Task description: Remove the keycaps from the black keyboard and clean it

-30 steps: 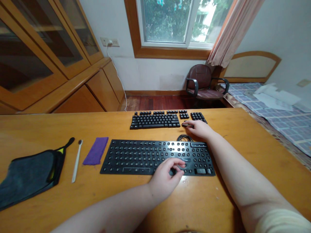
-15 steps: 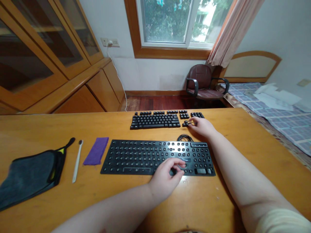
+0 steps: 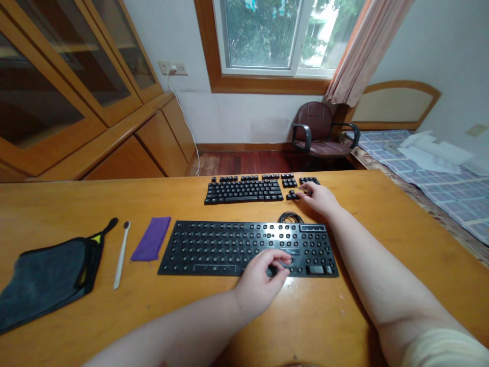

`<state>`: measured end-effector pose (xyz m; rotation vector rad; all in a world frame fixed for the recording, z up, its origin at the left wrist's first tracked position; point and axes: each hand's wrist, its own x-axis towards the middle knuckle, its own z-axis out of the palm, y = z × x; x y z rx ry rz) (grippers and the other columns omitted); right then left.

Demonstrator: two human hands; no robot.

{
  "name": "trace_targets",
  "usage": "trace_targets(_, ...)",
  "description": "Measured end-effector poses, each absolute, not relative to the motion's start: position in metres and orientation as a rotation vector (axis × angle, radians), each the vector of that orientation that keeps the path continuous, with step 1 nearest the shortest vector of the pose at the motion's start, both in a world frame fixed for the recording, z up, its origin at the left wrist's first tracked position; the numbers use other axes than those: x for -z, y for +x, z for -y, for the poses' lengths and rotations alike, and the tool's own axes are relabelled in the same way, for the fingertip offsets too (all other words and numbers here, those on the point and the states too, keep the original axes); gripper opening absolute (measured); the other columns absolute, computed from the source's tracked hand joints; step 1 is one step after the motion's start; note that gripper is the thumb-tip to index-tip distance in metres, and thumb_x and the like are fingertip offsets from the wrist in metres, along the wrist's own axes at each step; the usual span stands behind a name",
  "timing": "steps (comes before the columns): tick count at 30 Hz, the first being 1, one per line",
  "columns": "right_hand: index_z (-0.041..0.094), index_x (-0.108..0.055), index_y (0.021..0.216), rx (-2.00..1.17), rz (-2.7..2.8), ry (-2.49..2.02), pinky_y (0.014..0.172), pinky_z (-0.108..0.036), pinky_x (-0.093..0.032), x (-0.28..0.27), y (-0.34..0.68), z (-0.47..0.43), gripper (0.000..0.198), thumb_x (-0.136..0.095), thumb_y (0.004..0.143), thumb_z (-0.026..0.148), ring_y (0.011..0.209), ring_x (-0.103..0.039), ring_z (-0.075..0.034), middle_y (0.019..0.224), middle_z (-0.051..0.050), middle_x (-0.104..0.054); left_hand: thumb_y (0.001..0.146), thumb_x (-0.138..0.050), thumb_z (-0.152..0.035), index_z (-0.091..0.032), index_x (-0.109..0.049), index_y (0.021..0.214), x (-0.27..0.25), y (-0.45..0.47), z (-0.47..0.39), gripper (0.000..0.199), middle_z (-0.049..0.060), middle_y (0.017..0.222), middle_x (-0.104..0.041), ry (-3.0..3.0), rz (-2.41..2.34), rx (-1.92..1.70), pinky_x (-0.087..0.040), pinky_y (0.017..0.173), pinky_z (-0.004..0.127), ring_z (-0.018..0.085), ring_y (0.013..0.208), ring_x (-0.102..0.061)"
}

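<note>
Wood desk (image 3: 385, 244); kb base (image 3: 229, 246) near, loose keycaps (image 3: 244, 191) by far edge.
Person's L hand (image 3: 263, 278) is half-curled over the kb base, thumb apart, nothing seen in it; base prob. light, stiff, best held by edges. Beyond, R hand (image 3: 320, 198) is nearly closed at the arrow caps (image 3: 292, 195), can't tell if gripping; caps prob. light, hard, slick: pinch opp. sides.

At four o'clock, a pale yellow sleeve (image 3: 443, 349) with faint lighter bands ends near the right elbow (image 3: 385, 326). The right forearm (image 3: 367, 262) is bare beyond it; towards seven o'clock, the left forearm (image 3: 183, 329) is bare too.
</note>
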<state>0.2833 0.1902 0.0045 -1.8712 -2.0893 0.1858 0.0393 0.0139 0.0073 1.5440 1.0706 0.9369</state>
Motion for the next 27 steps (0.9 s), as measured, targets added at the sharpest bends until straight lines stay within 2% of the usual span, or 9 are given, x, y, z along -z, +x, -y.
trace_targets(9,0.022,-0.065,0.090,-0.217,2.136,-1.933,0.059,-0.026,-0.041,-0.003,0.289,-0.189,0.028,-0.058,0.073,0.044,0.071,-0.059,-0.020,0.078,-0.005,-0.067,0.072,-0.056,-0.010,-0.018,-0.060,0.094,-0.008,0.040,-0.014,0.023,0.004,0.090,-0.066,1.574,-1.065,-0.927,-0.050,0.073,0.028,0.013,0.073,-0.061)
trace_targets(14,0.018,-0.064,0.087,-0.332,1.880,-1.729,0.068,-0.028,-0.044,-0.005,0.294,-0.189,0.031,-0.054,0.078,0.045,0.076,-0.060,-0.020,0.082,-0.006,-0.068,0.075,-0.055,-0.012,-0.019,-0.060,0.096,-0.009,0.037,-0.012,0.022,0.004,0.092,-0.064,1.688,-1.003,-0.904,-0.049,0.078,0.028,0.013,0.078,-0.061)
trace_targets(17,0.015,-0.064,0.084,-0.381,1.586,-1.698,0.061,-0.029,-0.044,-0.018,0.294,-0.179,0.042,-0.049,0.079,0.053,0.067,-0.059,-0.020,0.072,-0.007,-0.066,0.077,-0.055,-0.015,-0.020,-0.060,0.099,-0.011,0.034,-0.011,0.023,0.005,0.095,-0.064,1.853,-0.963,-0.857,-0.048,0.083,0.031,0.016,0.087,-0.060)
trace_targets(19,0.013,-0.063,0.087,-0.475,1.407,-1.658,0.052,-0.027,-0.041,-0.030,0.292,-0.162,0.052,-0.036,0.084,0.058,0.054,-0.055,-0.017,0.063,-0.006,-0.062,0.077,-0.056,-0.016,-0.021,-0.060,0.100,-0.012,0.033,-0.011,0.024,0.005,0.099,-0.064,1.976,-0.933,-0.809,-0.046,0.088,0.034,0.018,0.095,-0.058)
trace_targets(21,0.013,-0.062,0.091,-0.587,1.374,-1.610,0.047,-0.026,-0.040,-0.040,0.291,-0.140,0.059,-0.024,0.088,0.058,0.048,-0.053,-0.015,0.064,-0.007,-0.062,0.078,-0.056,-0.017,-0.022,-0.060,0.101,-0.013,0.034,-0.010,0.024,0.006,0.106,-0.064,2.095,-0.890,-0.745,-0.041,0.095,0.039,0.021,0.102,-0.056)
trace_targets(24,0.016,-0.065,0.083,-0.548,1.509,-1.885,0.050,-0.026,-0.040,-0.044,0.295,-0.105,0.049,-0.037,0.086,0.055,0.052,-0.057,-0.016,0.072,-0.009,-0.066,0.078,-0.056,-0.017,-0.022,-0.061,0.102,-0.013,0.036,-0.006,0.025,0.007,0.115,-0.061,2.249,-0.833,-0.632,-0.030,0.105,0.046,0.024,0.113,-0.051)
trace_targets(27,0.018,-0.066,0.069,-0.497,1.710,-2.275,0.053,-0.028,-0.039,-0.035,0.297,-0.084,0.041,-0.044,0.084,0.049,0.060,-0.061,-0.022,0.066,-0.010,-0.067,0.078,-0.055,-0.018,-0.021,-0.059,0.109,-0.011,0.037,-0.003,0.032,0.010,0.124,-0.057,2.370,-0.796,-0.542,-0.023,0.107,0.052,0.027,0.124,-0.042)
